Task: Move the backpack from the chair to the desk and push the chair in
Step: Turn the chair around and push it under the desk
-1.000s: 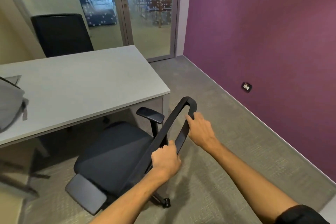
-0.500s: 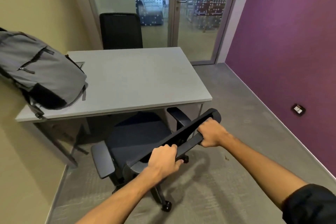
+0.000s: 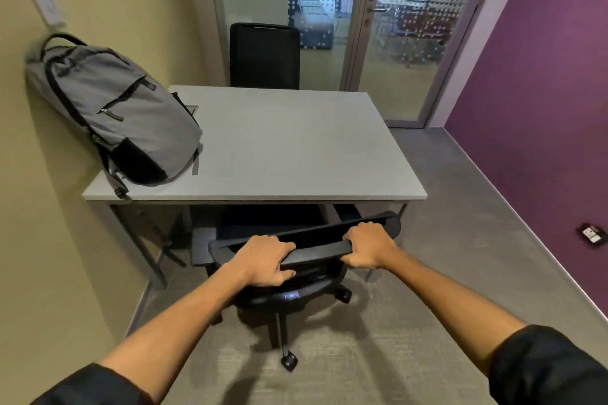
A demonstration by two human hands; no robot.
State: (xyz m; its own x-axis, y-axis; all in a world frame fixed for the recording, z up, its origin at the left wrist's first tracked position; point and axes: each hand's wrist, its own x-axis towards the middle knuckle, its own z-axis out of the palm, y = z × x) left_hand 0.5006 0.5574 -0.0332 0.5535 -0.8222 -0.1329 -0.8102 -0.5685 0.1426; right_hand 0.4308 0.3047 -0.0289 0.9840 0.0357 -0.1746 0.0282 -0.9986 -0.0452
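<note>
A grey backpack (image 3: 115, 115) with black straps lies tilted on the left end of the grey desk (image 3: 296, 148), leaning against the yellow wall. The black office chair (image 3: 316, 250) stands at the desk's near edge, its seat partly under the desktop. My left hand (image 3: 266, 260) grips the left part of the backrest's top bar. My right hand (image 3: 368, 248) grips the bar's right part. Both arms reach straight forward.
A second black chair (image 3: 265, 56) stands behind the desk's far side. A glass partition and door (image 3: 411, 43) close the back of the room. A purple wall with a socket (image 3: 592, 235) runs along the right. Grey carpet (image 3: 460, 240) lies right of the desk.
The chair has turned square to the desk and rolled forward, so its seat now sits partly under the desktop. My view has swung left, bringing the backpack fully into sight.
</note>
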